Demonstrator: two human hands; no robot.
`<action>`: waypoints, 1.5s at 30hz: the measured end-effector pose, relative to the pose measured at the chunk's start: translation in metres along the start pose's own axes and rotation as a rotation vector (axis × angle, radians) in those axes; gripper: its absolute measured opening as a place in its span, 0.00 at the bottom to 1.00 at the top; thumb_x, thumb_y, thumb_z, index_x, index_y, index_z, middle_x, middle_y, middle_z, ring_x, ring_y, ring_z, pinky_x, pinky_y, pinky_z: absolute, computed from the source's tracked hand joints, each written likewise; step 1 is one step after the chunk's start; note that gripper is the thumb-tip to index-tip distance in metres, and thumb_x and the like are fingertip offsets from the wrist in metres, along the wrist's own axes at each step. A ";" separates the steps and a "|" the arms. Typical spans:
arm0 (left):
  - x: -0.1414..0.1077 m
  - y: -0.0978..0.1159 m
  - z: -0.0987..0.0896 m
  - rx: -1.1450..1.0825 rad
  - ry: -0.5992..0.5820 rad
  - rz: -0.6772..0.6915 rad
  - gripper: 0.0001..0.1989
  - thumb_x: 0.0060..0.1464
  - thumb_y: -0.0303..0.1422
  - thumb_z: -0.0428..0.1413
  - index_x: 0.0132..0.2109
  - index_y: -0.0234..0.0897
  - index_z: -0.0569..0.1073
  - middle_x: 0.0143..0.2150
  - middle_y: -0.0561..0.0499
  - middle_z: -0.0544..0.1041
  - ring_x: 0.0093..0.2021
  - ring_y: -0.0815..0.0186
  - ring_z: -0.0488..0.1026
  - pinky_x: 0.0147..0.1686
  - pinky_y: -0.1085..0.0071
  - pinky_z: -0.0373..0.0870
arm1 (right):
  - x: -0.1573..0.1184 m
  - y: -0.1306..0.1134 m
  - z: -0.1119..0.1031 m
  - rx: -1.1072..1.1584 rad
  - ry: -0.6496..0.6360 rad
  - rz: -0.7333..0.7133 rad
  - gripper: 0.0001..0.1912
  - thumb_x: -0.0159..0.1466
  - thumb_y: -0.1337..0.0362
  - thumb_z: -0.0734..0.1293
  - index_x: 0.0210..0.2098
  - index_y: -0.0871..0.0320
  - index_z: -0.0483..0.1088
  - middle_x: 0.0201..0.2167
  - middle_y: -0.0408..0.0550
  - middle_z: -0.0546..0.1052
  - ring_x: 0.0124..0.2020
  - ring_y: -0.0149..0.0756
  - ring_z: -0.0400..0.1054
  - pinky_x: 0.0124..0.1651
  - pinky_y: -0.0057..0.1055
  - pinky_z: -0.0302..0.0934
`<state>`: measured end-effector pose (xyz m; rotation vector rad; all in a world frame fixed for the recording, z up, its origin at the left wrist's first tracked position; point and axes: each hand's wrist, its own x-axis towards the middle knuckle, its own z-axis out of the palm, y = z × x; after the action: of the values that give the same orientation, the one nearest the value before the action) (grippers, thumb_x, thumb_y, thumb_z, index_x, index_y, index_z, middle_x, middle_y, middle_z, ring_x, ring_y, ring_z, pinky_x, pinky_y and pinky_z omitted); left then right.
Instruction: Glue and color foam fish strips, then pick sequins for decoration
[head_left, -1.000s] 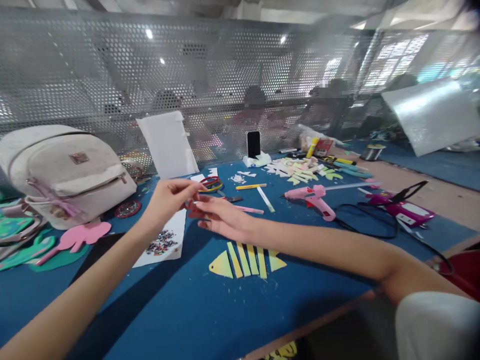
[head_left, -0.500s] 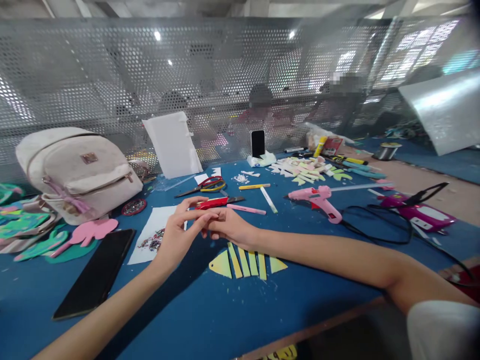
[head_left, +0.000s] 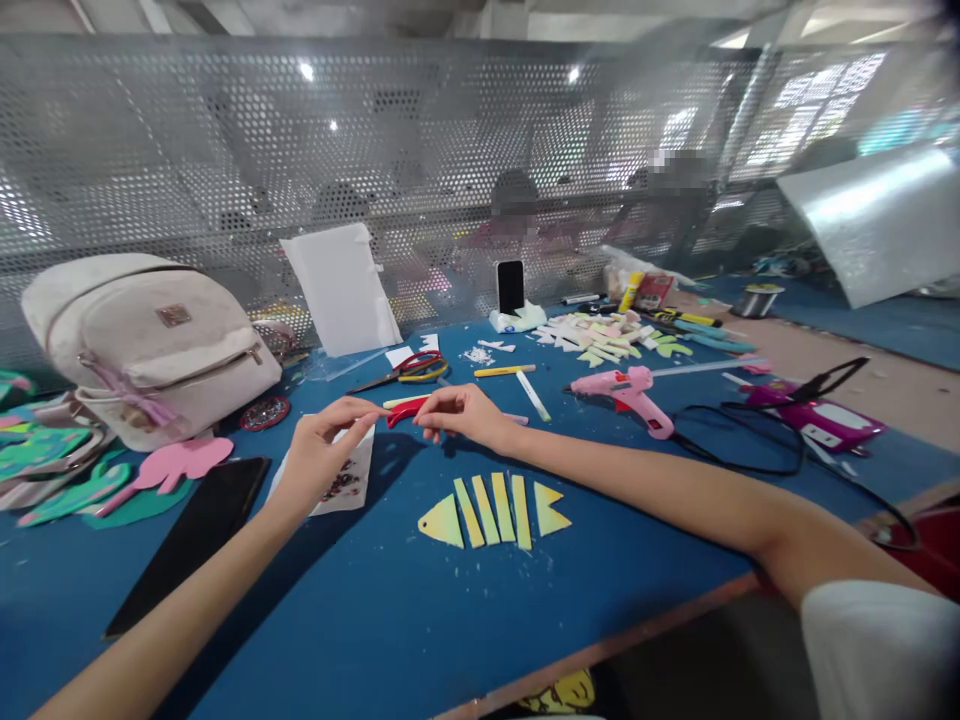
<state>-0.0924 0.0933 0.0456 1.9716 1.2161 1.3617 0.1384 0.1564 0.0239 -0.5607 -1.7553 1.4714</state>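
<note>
Left hand [head_left: 326,440] and right hand [head_left: 466,416], each pinched, above tabletop [head_left: 360,620].
If they clamp anything, I cannot tell; red handle [head_left: 404,409] partly hidden, fish pieces [head_left: 486,510] nearer front edge.

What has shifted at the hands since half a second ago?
The left hand and right hand were touching and are now apart: the left moved leftward, the right farther from the person, uncovering the fish pieces' upper ends. Whether either holds something small, I cannot tell. The fish pieces, glue gun and backpack stayed put.
</note>
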 end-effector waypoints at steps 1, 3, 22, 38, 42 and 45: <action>-0.001 -0.002 0.001 -0.009 0.001 -0.018 0.12 0.60 0.42 0.61 0.37 0.39 0.82 0.41 0.47 0.81 0.45 0.60 0.76 0.47 0.64 0.69 | 0.000 0.002 -0.002 -0.009 -0.005 0.001 0.17 0.58 0.53 0.76 0.34 0.61 0.77 0.25 0.45 0.79 0.25 0.28 0.72 0.29 0.25 0.65; -0.004 -0.004 0.005 -0.034 -0.003 -0.063 0.14 0.60 0.43 0.61 0.37 0.36 0.80 0.40 0.48 0.81 0.45 0.60 0.76 0.48 0.62 0.70 | -0.002 0.005 -0.003 -0.028 -0.023 0.007 0.17 0.58 0.53 0.75 0.34 0.62 0.76 0.25 0.45 0.78 0.25 0.28 0.72 0.31 0.26 0.68; -0.018 0.009 0.026 -0.383 -0.104 -0.442 0.23 0.43 0.47 0.71 0.41 0.36 0.78 0.29 0.48 0.82 0.31 0.60 0.81 0.32 0.67 0.77 | -0.016 -0.031 -0.001 -0.530 -0.142 -0.305 0.05 0.66 0.61 0.70 0.36 0.55 0.78 0.37 0.44 0.79 0.37 0.32 0.70 0.44 0.31 0.61; -0.029 0.020 0.038 -0.467 -0.157 -0.471 0.13 0.46 0.41 0.70 0.32 0.37 0.81 0.29 0.49 0.81 0.28 0.62 0.79 0.35 0.67 0.79 | -0.023 -0.044 0.010 -0.881 -0.034 -0.582 0.05 0.69 0.63 0.68 0.44 0.54 0.74 0.48 0.48 0.74 0.53 0.38 0.67 0.57 0.37 0.62; -0.028 0.019 0.037 -0.530 -0.103 -0.499 0.16 0.47 0.44 0.70 0.34 0.37 0.79 0.31 0.48 0.82 0.30 0.64 0.79 0.35 0.69 0.79 | -0.025 -0.046 0.011 -0.853 0.131 -0.662 0.10 0.68 0.62 0.69 0.48 0.54 0.70 0.53 0.51 0.69 0.57 0.40 0.63 0.61 0.41 0.60; -0.027 0.017 0.036 -0.562 -0.068 -0.513 0.17 0.46 0.45 0.70 0.34 0.36 0.79 0.32 0.48 0.82 0.30 0.65 0.79 0.36 0.70 0.78 | -0.025 -0.045 0.011 -0.916 0.124 -0.718 0.06 0.69 0.59 0.67 0.41 0.54 0.71 0.49 0.49 0.71 0.53 0.40 0.65 0.59 0.41 0.60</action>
<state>-0.0564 0.0656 0.0300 1.2044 1.0566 1.1842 0.1518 0.1204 0.0598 -0.3673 -2.1548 0.1009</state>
